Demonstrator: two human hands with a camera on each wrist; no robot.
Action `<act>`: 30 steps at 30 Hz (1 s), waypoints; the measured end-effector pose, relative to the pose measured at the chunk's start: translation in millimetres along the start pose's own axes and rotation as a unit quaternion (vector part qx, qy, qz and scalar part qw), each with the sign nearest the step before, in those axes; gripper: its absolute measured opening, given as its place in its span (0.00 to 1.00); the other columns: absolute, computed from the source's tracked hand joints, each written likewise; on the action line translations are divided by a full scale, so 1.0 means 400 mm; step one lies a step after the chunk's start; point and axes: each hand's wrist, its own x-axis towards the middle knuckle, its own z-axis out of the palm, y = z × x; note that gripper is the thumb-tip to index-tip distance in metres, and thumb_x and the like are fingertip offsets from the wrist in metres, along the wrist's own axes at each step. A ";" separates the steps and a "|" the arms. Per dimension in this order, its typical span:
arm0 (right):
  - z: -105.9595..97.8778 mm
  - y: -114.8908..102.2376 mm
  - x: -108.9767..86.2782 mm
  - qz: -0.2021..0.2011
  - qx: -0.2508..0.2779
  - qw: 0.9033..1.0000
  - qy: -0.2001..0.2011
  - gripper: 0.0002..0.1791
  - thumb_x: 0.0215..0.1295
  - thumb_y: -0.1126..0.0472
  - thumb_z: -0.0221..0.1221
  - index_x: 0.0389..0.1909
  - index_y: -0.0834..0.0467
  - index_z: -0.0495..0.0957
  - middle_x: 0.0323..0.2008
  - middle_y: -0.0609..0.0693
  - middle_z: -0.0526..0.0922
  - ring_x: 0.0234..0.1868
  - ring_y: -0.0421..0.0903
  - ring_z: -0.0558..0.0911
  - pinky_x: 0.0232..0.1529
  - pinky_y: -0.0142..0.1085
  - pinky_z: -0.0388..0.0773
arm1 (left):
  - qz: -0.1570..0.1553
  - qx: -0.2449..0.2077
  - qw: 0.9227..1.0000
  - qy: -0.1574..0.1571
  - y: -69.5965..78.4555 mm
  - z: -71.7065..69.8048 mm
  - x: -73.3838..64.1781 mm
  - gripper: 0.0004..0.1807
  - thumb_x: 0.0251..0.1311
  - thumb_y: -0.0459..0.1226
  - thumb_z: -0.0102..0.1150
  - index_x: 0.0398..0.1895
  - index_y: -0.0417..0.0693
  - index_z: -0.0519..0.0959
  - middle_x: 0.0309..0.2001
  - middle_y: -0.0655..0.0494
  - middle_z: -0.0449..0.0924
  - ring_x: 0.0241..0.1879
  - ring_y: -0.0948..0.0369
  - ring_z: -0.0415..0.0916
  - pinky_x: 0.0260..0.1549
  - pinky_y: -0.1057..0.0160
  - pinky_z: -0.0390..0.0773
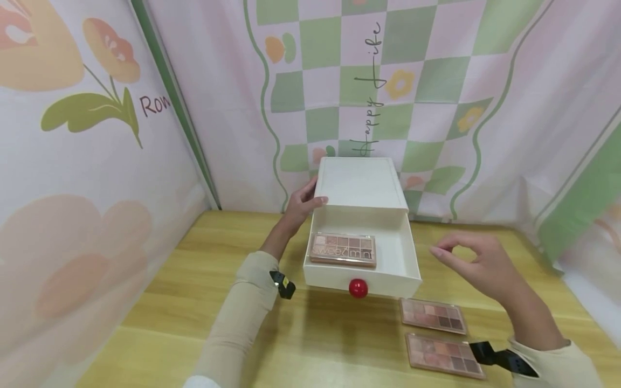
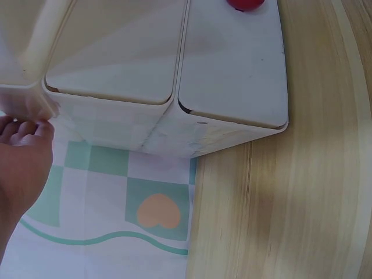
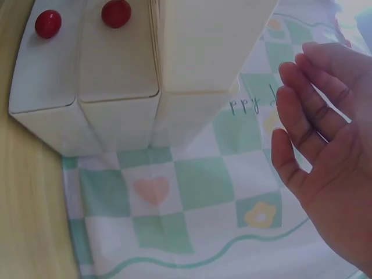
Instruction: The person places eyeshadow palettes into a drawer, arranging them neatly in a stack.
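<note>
A white cabinet (image 1: 359, 183) of stacked drawers stands at the back of the table, its top drawer (image 1: 364, 283) pulled out by the red knob's side. An eyeshadow palette (image 1: 342, 250) lies inside that drawer, toward the left. My left hand (image 1: 301, 206) grips the cabinet's upper left side, thumb over the top edge; in the left wrist view its fingers (image 2: 26, 132) curl against the side. My right hand (image 1: 485, 264) hovers right of the drawer with nothing in it, thumb and forefinger bowed toward each other. Two more palettes, one farther (image 1: 433, 316) and one nearer (image 1: 444, 355), lie below it.
Lower drawers with red knobs (image 3: 116, 13) are closed in the right wrist view. A patterned curtain (image 1: 359, 81) hangs right behind the cabinet, and another cloth wall (image 1: 97, 178) borders the wooden table (image 1: 194, 302) on the left.
</note>
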 end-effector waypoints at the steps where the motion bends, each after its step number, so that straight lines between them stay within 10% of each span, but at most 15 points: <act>1: -0.002 0.002 -0.008 0.006 0.001 1.000 -0.001 0.18 0.46 0.81 0.67 0.28 0.52 0.85 0.27 0.33 0.85 0.32 0.24 0.79 0.45 0.14 0.73 | 0.000 0.000 1.000 0.000 0.000 0.000 0.000 0.45 0.61 0.40 0.59 0.81 0.48 0.52 0.82 0.47 0.51 0.79 0.48 0.59 0.76 0.53 0.67; 16: -0.015 0.053 -0.119 0.143 -0.016 0.988 -0.056 0.13 0.57 0.72 0.67 0.33 0.49 0.87 0.35 0.25 0.85 0.38 0.22 0.80 0.43 0.12 0.73 | 0.000 0.006 1.000 0.004 -0.001 0.000 0.001 0.46 0.59 0.42 0.58 0.81 0.48 0.52 0.82 0.46 0.52 0.79 0.48 0.59 0.77 0.52 0.66; 30: 0.002 0.110 -0.213 0.184 -0.009 0.979 -0.083 0.08 0.60 0.70 0.67 0.36 0.54 0.87 0.34 0.27 0.85 0.38 0.22 0.79 0.34 0.22 0.79 | -0.002 0.001 1.000 0.005 -0.002 0.001 0.000 0.46 0.59 0.42 0.59 0.81 0.49 0.53 0.82 0.46 0.53 0.78 0.48 0.60 0.76 0.52 0.67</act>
